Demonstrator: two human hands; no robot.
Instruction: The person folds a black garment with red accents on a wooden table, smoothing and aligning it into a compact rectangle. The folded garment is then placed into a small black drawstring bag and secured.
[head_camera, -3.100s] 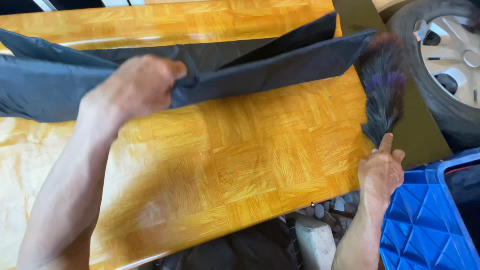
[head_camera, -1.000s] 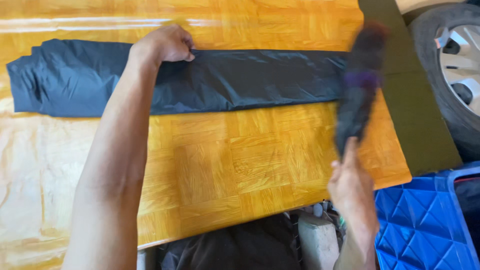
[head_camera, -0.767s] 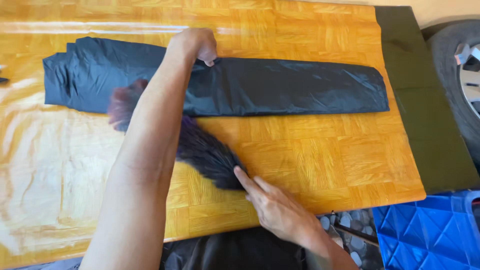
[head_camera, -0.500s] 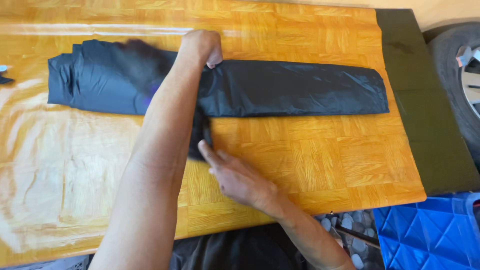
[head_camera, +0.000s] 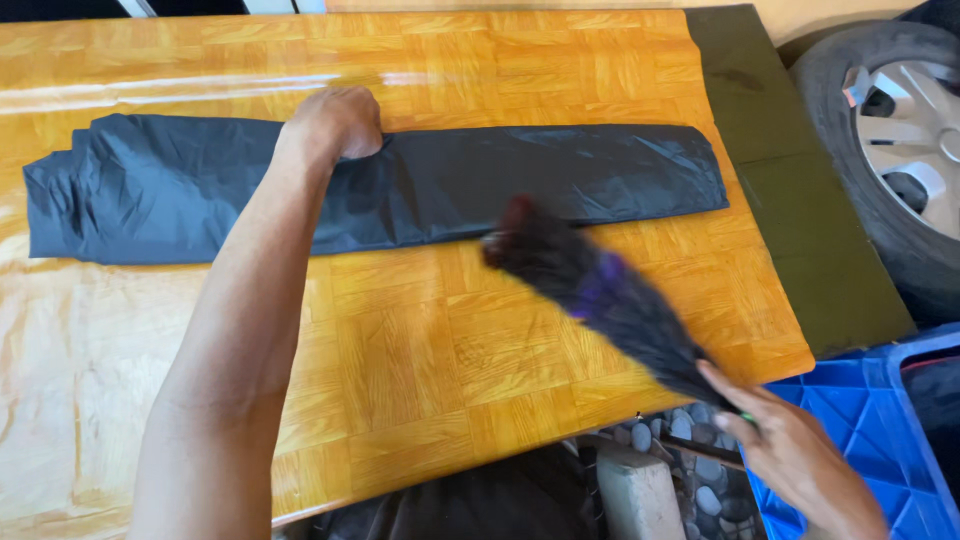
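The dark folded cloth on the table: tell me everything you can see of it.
The cloth is dark grey-blue, thin and slightly shiny, like a light synthetic fabric. It is folded into a long narrow band lying flat across the glossy wooden table, wider and bunched with creases at its left end, neat and squared at its right. The left hand presses on its upper edge near the middle. A blurred feather duster sweeps at its lower edge.

Table (head_camera: 420, 350), glossy orange wood-parquet top.
Lying on it: one long dark folded cloth (head_camera: 540, 180), flat across the far half, running left to right; a dull olive-green mat (head_camera: 800, 200) covering the table's right end.
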